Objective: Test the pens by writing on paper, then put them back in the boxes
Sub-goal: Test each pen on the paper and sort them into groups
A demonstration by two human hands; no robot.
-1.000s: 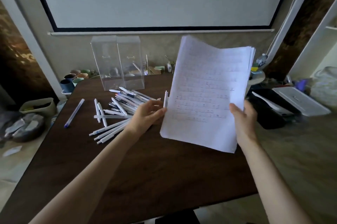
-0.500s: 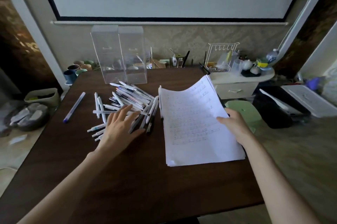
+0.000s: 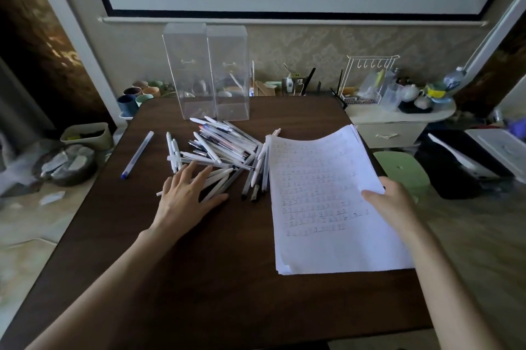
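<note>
My left hand lies flat, fingers spread, on the lower edge of the heap of white and clear plastic pens at centre frame. My right hand pinches the right edge of the stack of white written-on paper sheets, thumb on top (fingers beneath are hidden). The two tall clear acrylic boxes stand above the heap. I judge testing is about to start: next I must curl my fingers round one pen and find bare paper.
</note>
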